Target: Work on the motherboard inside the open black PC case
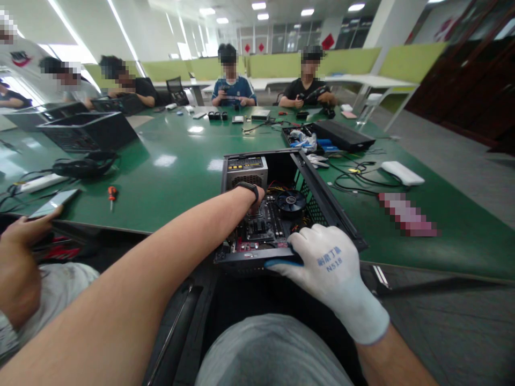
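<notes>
An open black computer case (341, 222) lies at the near edge of the green table (181, 171). Inside it are a motherboard (263, 228), a round black cooler fan (290, 201) and a grey power supply (244, 171). My bare left hand (256, 196), a black band on its wrist, reaches down into the case onto the motherboard beside the power supply. Its fingers are hidden. My right hand (328, 268), in a white glove, grips the case's near right rim with the fingers curled over the edge.
A red-handled screwdriver (112, 193) lies left of the case. Beside me on the left, another person's hand (16, 268) holds a phone (52, 203). Black cables (354, 179), a white power strip (402, 172) and other open cases (88, 131) are on the table. Several people sit opposite.
</notes>
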`<state>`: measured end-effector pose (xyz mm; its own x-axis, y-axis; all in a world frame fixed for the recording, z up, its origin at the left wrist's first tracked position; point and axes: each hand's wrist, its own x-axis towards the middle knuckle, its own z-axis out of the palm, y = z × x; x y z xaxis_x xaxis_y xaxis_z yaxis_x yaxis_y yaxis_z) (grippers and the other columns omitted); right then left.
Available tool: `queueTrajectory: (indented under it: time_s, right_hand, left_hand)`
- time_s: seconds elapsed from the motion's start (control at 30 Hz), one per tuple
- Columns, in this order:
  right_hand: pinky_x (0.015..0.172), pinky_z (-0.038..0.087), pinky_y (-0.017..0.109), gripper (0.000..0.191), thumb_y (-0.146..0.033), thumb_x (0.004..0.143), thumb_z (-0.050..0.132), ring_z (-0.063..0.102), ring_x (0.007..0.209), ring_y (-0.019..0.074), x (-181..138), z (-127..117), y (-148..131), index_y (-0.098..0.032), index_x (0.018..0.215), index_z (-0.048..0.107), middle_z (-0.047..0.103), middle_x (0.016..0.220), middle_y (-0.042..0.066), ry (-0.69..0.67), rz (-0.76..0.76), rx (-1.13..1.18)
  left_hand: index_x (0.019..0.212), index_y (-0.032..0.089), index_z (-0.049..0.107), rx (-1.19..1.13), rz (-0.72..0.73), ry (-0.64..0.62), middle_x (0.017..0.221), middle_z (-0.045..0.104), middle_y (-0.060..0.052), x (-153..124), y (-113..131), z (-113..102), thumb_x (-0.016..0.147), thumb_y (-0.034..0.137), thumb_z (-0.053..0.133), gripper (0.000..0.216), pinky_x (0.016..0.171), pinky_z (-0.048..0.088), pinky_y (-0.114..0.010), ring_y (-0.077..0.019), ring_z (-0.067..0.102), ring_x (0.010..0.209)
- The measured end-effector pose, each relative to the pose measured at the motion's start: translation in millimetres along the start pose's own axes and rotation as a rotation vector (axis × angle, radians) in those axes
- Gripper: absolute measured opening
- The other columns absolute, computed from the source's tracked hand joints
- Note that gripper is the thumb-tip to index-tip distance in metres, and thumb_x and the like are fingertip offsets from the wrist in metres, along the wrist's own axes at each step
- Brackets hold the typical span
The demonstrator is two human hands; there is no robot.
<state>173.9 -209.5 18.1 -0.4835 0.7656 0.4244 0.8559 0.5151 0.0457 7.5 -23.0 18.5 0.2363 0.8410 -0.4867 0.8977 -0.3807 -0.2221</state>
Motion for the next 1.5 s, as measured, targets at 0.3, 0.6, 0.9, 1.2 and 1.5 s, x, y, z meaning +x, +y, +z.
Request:
queueTrajectory:
  time_s: [0.3, 0.6, 0.9, 1.2, 1.5]
  right_hand:
    - [0.065, 0.014, 0.035, 0.061, -0.079, 0.083, 0.04, 0.043, 0.067, 0.0182, -0.7, 0.6, -0.2, -0.022, 0.071, 0.058, 0.058, 0.069, 0.004, -0.015, 0.005, 0.003]
    - [0.065, 0.014, 0.034, 0.056, -0.075, 0.085, 0.043, 0.043, 0.067, 0.0182, -0.2, 1.3, -1.1, -0.022, 0.072, 0.057, 0.057, 0.069, 0.004, -0.014, -0.001, -0.004]
    - [0.064, 0.014, 0.034, 0.063, -0.08, 0.082, 0.039, 0.042, 0.067, 0.018, -0.4, 0.2, -0.4, -0.021, 0.071, 0.059, 0.058, 0.069, 0.005, -0.006, 0.005, 0.003]
    - [0.065, 0.015, 0.035, 0.061, -0.08, 0.083, 0.039, 0.043, 0.067, 0.0188, -1.0, 1.0, -1.0, -0.023, 0.071, 0.057, 0.057, 0.069, 0.004, -0.006, 0.002, -0.006]
    - [0.065, 0.014, 0.035, 0.064, -0.082, 0.082, 0.035, 0.044, 0.068, 0.0195, -2.2, 0.8, -0.8, -0.023, 0.072, 0.057, 0.057, 0.07, 0.004, -0.018, 0.013, -0.007]
  left_hand:
    - [0.107, 0.014, 0.076, 0.053, 0.03, -0.011, 0.105, 0.075, -0.012, 9.7, -3.2, 6.7, 0.05, 0.028, 0.088, 0.059, 0.093, 0.05, -0.03, -0.0283, 0.067, 0.101]
    - [0.107, 0.018, 0.076, 0.041, 0.012, -0.028, 0.104, 0.074, -0.01, 14.7, -4.5, 9.2, 0.05, 0.03, 0.087, 0.059, 0.096, 0.047, -0.033, -0.0283, 0.066, 0.103]
    - [0.103, 0.017, 0.078, 0.072, 0.033, -0.007, 0.098, 0.076, -0.01, 10.9, -4.5, 8.7, 0.048, 0.032, 0.087, 0.058, 0.088, 0.052, -0.029, -0.0271, 0.068, 0.094]
    - [0.105, 0.014, 0.077, 0.088, 0.029, -0.03, 0.103, 0.075, -0.011, 5.5, -3.0, 5.0, 0.054, 0.03, 0.086, 0.054, 0.088, 0.053, -0.03, -0.028, 0.068, 0.097]
    - [0.109, 0.015, 0.076, 0.075, 0.005, -0.012, 0.109, 0.074, -0.012, 2.3, -2.5, 1.7, 0.052, 0.034, 0.087, 0.062, 0.097, 0.049, -0.035, -0.0305, 0.066, 0.102]
